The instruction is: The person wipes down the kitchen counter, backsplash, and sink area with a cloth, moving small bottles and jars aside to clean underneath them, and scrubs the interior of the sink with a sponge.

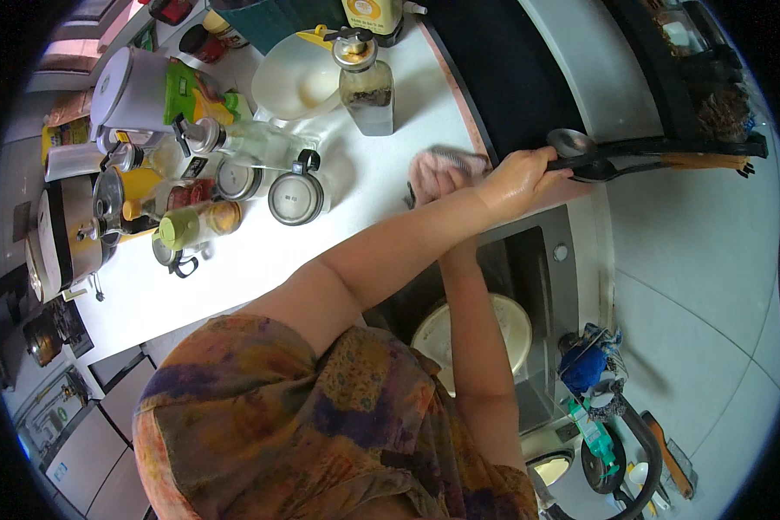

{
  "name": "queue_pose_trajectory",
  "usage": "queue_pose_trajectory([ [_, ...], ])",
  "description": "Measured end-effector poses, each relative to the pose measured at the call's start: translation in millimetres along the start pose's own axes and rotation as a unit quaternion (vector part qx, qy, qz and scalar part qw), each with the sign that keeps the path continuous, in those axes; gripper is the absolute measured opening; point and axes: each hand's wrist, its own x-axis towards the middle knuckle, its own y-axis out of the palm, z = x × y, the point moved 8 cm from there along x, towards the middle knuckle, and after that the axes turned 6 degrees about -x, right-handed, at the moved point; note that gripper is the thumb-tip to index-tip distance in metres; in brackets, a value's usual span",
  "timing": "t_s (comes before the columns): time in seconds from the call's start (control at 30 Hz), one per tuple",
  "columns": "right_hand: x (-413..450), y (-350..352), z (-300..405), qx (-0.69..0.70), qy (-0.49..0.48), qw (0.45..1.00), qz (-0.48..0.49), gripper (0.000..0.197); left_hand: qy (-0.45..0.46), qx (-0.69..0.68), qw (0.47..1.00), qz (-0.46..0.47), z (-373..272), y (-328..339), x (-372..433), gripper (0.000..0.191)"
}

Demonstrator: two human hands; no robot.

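My left hand (pixel 519 185) reaches across to the right, over my right forearm. Its fingers grip the near end of a black utensil rail (pixel 682 148) by the wall, close to a steel ladle (pixel 571 142) and a black utensil (pixel 595 171). Below the left forearm, my right hand (pixel 434 181) rests at the edge of the white counter (pixel 377 175) with a striped cloth (pixel 456 158) bunched in it. Part of the right hand and its wrist is hidden behind the left arm. A pale basin (pixel 510 318) sits in the dark sink (pixel 552 286) beneath my arms.
A glass jar (pixel 372 97) and a white bowl (pixel 292 78) stand at the back of the counter. Several glass bottles (pixel 260 144) and lidded jars (pixel 296 198) crowd its left. A black cooktop (pixel 500 58) lies beyond. The faucet (pixel 653 442) curves at lower right, near a green bottle (pixel 591 432).
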Motion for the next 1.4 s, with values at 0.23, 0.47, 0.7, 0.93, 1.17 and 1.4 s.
queue_pose_trajectory([
  [0.23, 118.3, 28.6, 9.4, 0.052, 0.024, 0.998, -0.006, 0.032, -0.045, 0.000, 0.999, 0.014, 2.4, -5.9, 0.6, 0.028],
  [0.47, 174.3, 77.4, 0.9, -0.015, -0.002, 0.999, -0.039, 0.051, -0.067, -0.039, 0.997, 0.020, -6.3, -1.3, 8.3, 0.030],
  [0.7, 163.0, 81.0, -5.0, 0.036, -0.020, 0.996, 0.080, 0.042, -0.048, -0.072, 0.996, 0.034, -7.1, 1.0, 5.6, 0.027],
  [0.93, 216.1, 115.2, -16.8, 0.007, 0.052, 0.999, 0.013, 0.050, -0.021, -0.059, 0.997, 0.037, -11.0, 5.1, 11.1, 0.029],
  [1.17, 139.6, 70.9, -39.8, -0.021, 0.333, 0.887, 0.320, 0.055, -0.044, -0.023, 0.998, 0.042, -10.5, -1.5, 12.0, 0.036],
  [1.4, 24.6, 24.7, -63.7, -0.184, 0.193, 0.940, 0.212, 0.039, -0.080, -0.033, 0.995, 0.052, -15.5, -7.0, 11.4, 0.030],
])
